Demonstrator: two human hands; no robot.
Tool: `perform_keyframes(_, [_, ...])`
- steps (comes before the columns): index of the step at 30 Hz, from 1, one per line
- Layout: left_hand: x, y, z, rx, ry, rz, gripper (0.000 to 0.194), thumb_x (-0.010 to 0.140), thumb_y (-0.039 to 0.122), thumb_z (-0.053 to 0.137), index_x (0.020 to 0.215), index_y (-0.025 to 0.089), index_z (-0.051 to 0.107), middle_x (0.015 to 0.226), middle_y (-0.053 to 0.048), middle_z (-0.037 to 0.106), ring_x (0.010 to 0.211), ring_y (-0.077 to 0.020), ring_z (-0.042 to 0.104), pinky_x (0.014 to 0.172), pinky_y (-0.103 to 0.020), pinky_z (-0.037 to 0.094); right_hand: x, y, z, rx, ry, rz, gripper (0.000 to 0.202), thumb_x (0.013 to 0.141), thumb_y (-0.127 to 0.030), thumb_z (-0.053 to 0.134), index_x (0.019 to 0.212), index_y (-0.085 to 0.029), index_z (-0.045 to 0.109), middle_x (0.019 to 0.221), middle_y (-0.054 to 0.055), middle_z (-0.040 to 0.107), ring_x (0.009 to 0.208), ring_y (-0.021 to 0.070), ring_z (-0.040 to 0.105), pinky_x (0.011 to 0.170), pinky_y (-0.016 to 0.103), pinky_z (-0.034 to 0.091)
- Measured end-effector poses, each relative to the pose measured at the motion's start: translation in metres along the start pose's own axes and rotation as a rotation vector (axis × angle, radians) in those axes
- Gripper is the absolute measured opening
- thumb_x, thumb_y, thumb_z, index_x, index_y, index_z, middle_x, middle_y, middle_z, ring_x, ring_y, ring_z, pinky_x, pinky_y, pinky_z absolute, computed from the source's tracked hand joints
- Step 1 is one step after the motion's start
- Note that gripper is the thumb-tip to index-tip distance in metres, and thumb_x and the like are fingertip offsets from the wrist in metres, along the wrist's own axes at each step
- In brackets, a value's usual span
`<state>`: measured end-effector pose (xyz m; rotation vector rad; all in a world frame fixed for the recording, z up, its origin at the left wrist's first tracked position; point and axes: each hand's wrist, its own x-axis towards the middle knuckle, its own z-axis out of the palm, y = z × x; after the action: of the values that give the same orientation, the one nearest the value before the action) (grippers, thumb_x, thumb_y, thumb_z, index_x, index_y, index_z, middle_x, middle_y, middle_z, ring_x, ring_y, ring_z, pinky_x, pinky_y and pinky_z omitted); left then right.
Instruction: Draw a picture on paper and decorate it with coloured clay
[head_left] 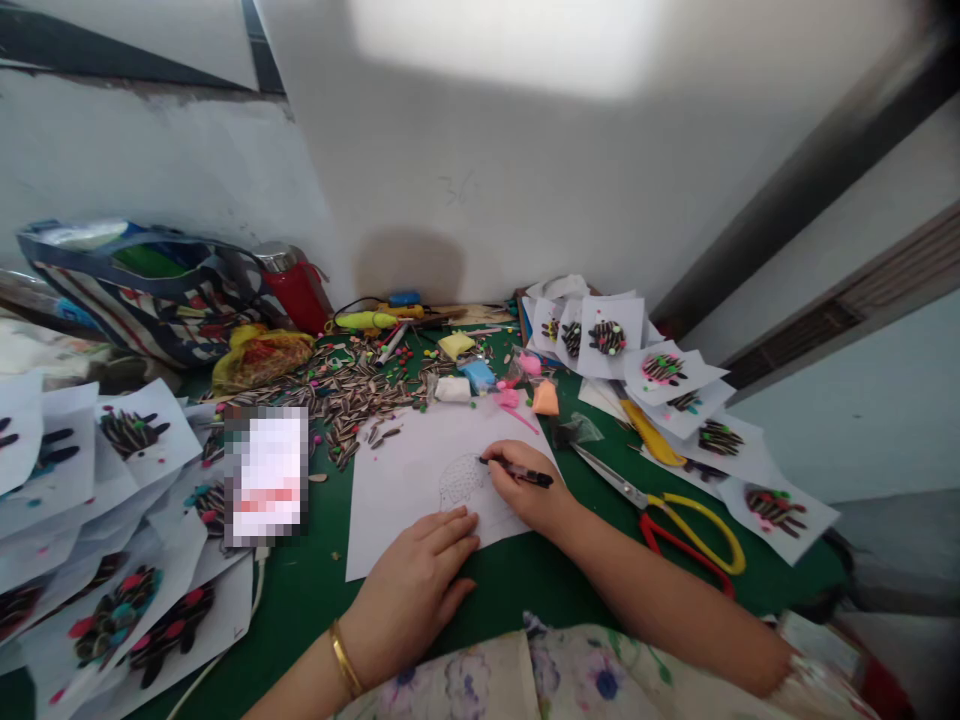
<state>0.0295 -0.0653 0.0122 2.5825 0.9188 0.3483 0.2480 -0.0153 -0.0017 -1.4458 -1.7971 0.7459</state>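
Note:
My right hand (529, 487) grips a black pen (531, 473), its tip at the right edge of a drawing (459, 482) of a small rounded animal with a scaly or spiky body. The drawing is on a white sheet of paper (397, 450) lying on the green table. My left hand (420, 570) rests flat on the sheet's lower edge, fingers stretched out just below the drawing. Sunflower seeds (345, 395) are heaped beyond the sheet's left side, a few lying on its corner. Small packs of clay, among them a white one (453, 389) and an orange one (544, 397), sit along its far edge.
Scissors (652, 500) with red and yellow handles lie right of my right hand. Seed-decorated cards (720, 440) line the right side; more cards (135, 490) pile up at left, near a blurred-out phone (266, 475). A red flask (295, 290) and striped bag (187, 320) stand behind.

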Motion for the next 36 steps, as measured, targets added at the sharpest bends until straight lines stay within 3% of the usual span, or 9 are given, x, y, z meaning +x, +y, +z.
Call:
perform_keyframes(13, [-0.0001, -0.0004, -0.0007, 0.015, -0.02, -0.004, 0.042, 0.085, 0.018, 0.062, 0.127, 0.022, 0.058, 0.14, -0.007, 0.055, 0.129, -0.0262, 0.05, 0.107, -0.047, 0.046, 0.0007, -0.0019, -0.0045, -0.004, 0.028, 0.034, 0.017, 0.083, -0.017, 0.051, 0.089, -0.022, 0.066, 0.085, 0.0, 0.067, 0.082, 0.0166, 0.061, 0.076, 0.028, 0.046])
perform_keyframes(28, [0.0, -0.0003, -0.0004, 0.02, -0.033, -0.009, 0.042, 0.085, 0.02, 0.061, 0.127, 0.021, 0.058, 0.14, -0.007, 0.055, 0.13, -0.026, 0.049, 0.108, -0.047, 0.045, 0.001, -0.0018, -0.0043, -0.019, 0.002, 0.024, 0.019, 0.082, -0.015, 0.051, 0.092, -0.023, 0.065, 0.09, 0.0, 0.067, 0.086, 0.0167, 0.061, 0.079, 0.028, 0.045])
perform_keyframes(36, [-0.0006, -0.0016, 0.0001, -0.002, -0.021, -0.01, 0.042, 0.086, 0.02, 0.061, 0.127, 0.022, 0.058, 0.139, -0.006, 0.055, 0.13, -0.026, 0.049, 0.108, -0.047, 0.045, 0.0004, -0.0026, -0.0049, 0.009, 0.022, 0.037, 0.017, 0.082, -0.017, 0.05, 0.086, -0.022, 0.065, 0.083, 0.0, 0.067, 0.079, 0.0168, 0.061, 0.074, 0.028, 0.045])
